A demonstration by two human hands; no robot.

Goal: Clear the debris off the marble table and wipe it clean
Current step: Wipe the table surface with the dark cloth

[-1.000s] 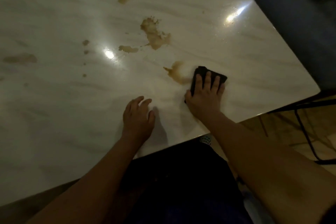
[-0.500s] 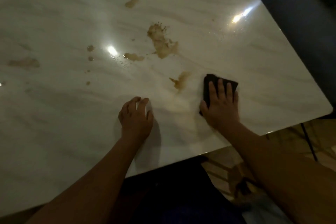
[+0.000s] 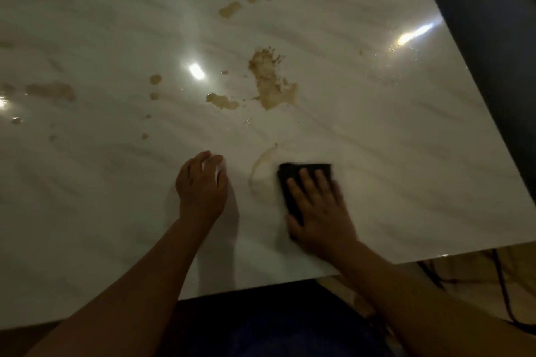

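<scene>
Under the flat, pressing right hand [image 3: 317,211] lies the cloth [image 3: 293,179]; left hand [image 3: 201,182] rests released beside; sweep firmly toward the big stain [image 3: 269,81] ahead on the table [image 3: 406,153].

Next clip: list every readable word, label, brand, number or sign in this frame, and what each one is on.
No readable text anywhere in this frame.
The marble table carries only brown stains and light glare.
The dark cloth under the right hand shows no label or print.
The left hand rests on bare marble, with no writing near it.
</scene>
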